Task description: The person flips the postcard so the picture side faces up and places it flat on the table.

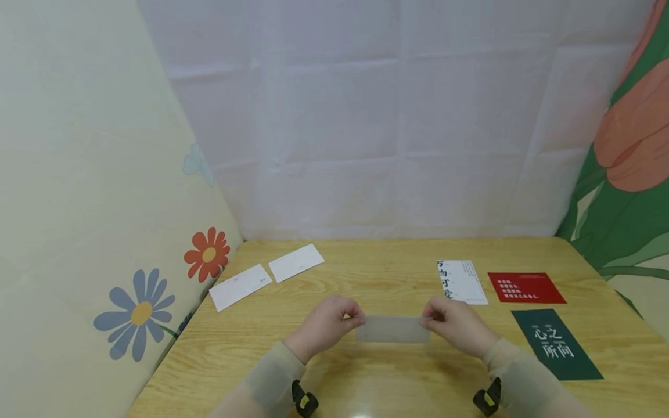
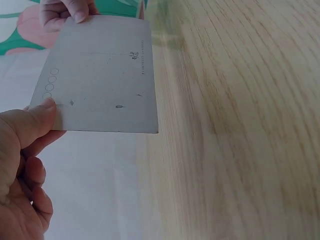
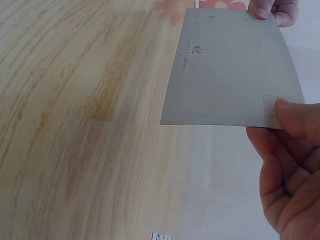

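A pale postcard is held up above the wooden table between both hands. Its back shows in the wrist views, with a dividing line, small printed marks and a row of little circles. My left hand pinches one short end between thumb and fingers. At the opposite end, my right hand pinches it likewise; in the right wrist view that thumb lies over the printed stamp box on the postcard. The card bends slightly, and its other face is hidden from the wrist cameras.
Two white cards lie at the table's left. To the right are a white card with dark characters, a red card and a dark green card. A white cloth hangs behind the table.
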Motion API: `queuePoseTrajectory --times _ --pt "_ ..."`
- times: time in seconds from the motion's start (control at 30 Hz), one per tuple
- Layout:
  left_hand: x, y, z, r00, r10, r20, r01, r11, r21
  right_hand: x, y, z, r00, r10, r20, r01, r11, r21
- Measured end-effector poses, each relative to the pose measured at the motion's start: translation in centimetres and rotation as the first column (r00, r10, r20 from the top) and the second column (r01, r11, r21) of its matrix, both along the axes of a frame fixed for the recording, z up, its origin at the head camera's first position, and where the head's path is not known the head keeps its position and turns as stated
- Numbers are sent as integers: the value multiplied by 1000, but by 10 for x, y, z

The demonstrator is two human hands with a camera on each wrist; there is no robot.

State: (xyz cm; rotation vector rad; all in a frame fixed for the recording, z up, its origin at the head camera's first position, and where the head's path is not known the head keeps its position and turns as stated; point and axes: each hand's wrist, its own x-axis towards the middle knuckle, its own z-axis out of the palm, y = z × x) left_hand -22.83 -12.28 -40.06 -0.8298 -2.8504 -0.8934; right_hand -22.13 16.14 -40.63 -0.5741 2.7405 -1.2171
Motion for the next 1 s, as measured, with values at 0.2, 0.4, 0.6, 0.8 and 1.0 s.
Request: queuePoseTrajectory --times 0.2,0.4,0.6,0.8,1.0 --pt "0 -3 -2 994 -49 -94 45 998 -43 1 0 -1 999 20 -27 -19 999 28" --pt "0 -5 -6 967 -130 -220 111 989 -98 2 2 -4 995 64 -70 -61 997 50" --pt "0 -5 -8 912 -230 -339 170 965 -198 1 4 -10 967 177 -182 -163 982 91" --pt "2 -6 -12 884 -290 -368 194 941 -277 3 4 -14 947 247 -206 -222 965 138" --pt "6 -7 -16 864 -350 -361 216 907 -361 6 3 -15 954 282 -104 -261 949 174"
